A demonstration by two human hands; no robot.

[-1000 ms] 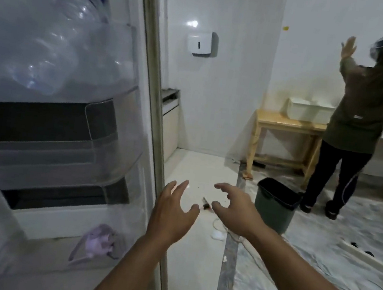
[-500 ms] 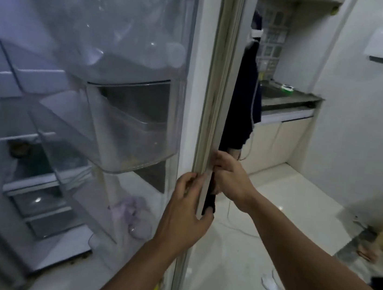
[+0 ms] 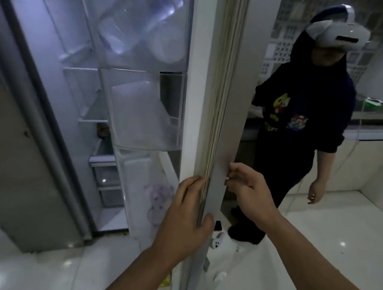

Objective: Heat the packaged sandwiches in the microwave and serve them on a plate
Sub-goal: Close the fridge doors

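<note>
The person's left hand [image 3: 187, 215] grips the edge of the open fridge door [image 3: 228, 115]. Its fingers [image 3: 193, 186] press on the inner side by the rubber seal, and the thumb hooks round the outer side. The right hand [image 3: 249, 189] is just past the door edge on the outside. Its fingers [image 3: 232, 177] are bent and touch the door face. It is hard to tell if they pinch it or only push.

The door edge runs straight up and down, between the two hands. The left hand is lower and has the firmer hold, so it will likely do most of the swinging.

No sandwiches can be seen. The clear door bins [image 3: 146, 112] sit to the left of the fingers, and the top one holds water bottles [image 3: 150, 25]. The fridge shelves [image 3: 101, 157] lie farther left and deeper in. The sandwiches may be in there, but the view is too dim to say.

Another person in a dark hoodie [image 3: 308, 116] and a white headset [image 3: 339, 33] stands behind the door, to the right of the fingers. The yellow words on the hoodie are too blurry to read.
</note>
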